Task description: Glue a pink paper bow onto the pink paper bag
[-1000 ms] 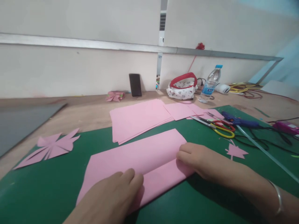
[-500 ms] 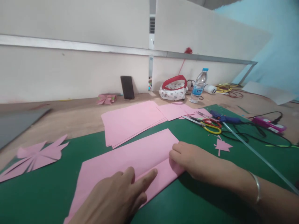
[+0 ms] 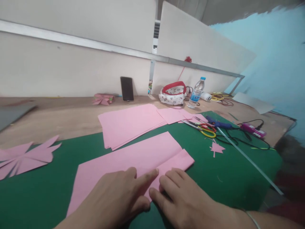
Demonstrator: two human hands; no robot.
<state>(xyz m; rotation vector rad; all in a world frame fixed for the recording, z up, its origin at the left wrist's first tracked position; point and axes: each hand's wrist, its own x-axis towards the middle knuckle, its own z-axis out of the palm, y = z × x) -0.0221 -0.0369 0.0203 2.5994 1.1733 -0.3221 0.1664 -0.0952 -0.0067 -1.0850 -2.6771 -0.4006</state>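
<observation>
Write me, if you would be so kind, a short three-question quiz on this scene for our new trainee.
1. True or false: the left hand and right hand both touch the folded pink paper.
2. Which stands between the phone and the bottle: (a) the scissors, (b) the white patterned pouch, (c) the glue gun?
3. Fill in: the folded pink paper lies on a ____ mat.

Key: 1. True; 2. b; 3. green.
</observation>
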